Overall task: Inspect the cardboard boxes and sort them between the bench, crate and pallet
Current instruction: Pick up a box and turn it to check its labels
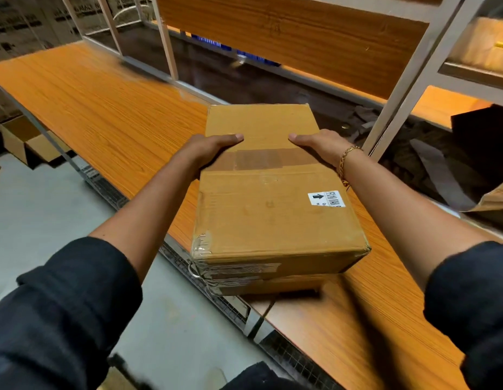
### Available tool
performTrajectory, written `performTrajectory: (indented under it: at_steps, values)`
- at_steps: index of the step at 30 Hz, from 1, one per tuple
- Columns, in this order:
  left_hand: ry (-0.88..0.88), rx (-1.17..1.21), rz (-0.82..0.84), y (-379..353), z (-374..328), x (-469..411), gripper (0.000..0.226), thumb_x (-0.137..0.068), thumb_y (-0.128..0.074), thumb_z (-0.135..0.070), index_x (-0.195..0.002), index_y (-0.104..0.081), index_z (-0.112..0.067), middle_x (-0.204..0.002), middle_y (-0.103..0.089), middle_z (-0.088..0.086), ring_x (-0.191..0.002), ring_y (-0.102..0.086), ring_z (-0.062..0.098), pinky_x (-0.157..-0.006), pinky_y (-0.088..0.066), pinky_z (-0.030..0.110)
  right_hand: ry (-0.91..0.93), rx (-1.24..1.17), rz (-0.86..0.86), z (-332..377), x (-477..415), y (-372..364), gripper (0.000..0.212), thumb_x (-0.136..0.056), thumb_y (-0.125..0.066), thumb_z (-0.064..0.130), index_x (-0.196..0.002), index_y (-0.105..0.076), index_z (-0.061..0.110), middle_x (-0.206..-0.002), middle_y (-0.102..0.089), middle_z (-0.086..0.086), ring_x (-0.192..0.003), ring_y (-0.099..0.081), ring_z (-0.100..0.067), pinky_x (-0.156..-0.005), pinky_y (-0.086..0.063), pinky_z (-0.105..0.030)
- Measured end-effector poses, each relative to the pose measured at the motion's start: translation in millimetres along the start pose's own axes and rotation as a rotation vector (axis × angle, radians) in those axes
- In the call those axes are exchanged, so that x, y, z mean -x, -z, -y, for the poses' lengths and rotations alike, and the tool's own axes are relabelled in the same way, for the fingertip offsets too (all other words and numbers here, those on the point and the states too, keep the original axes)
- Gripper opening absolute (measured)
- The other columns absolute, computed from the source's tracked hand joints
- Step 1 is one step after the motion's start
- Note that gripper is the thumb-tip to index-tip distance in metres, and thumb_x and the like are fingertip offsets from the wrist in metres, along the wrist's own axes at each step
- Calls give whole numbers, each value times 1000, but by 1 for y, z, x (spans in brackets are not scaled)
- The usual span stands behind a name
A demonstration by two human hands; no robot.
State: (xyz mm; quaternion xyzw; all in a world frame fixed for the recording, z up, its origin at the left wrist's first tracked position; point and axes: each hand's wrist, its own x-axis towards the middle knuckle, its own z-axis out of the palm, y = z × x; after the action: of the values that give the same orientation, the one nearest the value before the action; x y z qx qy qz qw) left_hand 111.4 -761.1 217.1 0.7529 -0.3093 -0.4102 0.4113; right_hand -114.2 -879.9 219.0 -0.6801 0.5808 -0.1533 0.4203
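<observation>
Now clamped on box (273, 192) from both sides, left hand (213, 150) at 9, right hand (320, 147) at 3; long axis 12–6, over bench (104, 108)

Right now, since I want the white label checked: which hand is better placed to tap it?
The right hand: the label sits on top of the box near its right edge, close to that wrist. The left hand holds the opposite side, farther away, and could steady the box.
</observation>
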Motion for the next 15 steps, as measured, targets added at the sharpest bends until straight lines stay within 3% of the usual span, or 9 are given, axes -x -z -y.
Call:
performTrajectory:
  at_steps: [4,7,10,13,15]
  values:
    - [-4,39,-9,1,1,0,59,-81,-83,-52,-117,-65,-8,-90,-67,-1,-74,-67,17,-57,-51,29,-6,3,-10,-2,1,0,75,-82,-64,70,-127,-60,11,-90,-61,6,-77,-60,-11,-57,-37,-28]
    - [-17,66,16,1,2,6,54,-82,-84,-48,-116,-70,-8,-98,-74,3,-76,-70,19,-59,-55,28,26,-7,-33,-2,7,-1,73,-83,-66,68,-129,-58,11,-93,-61,5,-79,-57,-10,-59,-36,-28]
    - [-207,115,-31,8,-5,18,50,-81,-85,-44,-118,-72,-13,-106,-77,0,-91,-74,17,-69,-58,26,157,-84,-95,2,22,11,62,-84,-70,60,-127,-57,17,-115,-66,1,-92,-62,-13,-74,-46,-30]
    - [-512,150,-103,20,-9,51,67,-78,-84,-50,-134,-62,-21,-124,-73,-7,-113,-70,9,-93,-56,28,337,-402,-87,4,59,31,61,-87,-65,60,-136,-53,25,-119,-67,7,-97,-69,-8,-78,-56,-29]
    - [-553,287,-65,27,-2,85,70,-75,-71,-67,-134,-60,-31,-130,-71,-6,-119,-68,13,-91,-55,31,348,-634,41,1,93,42,64,-89,-40,74,-136,-57,33,-120,-70,7,-101,-71,-10,-78,-59,-33]
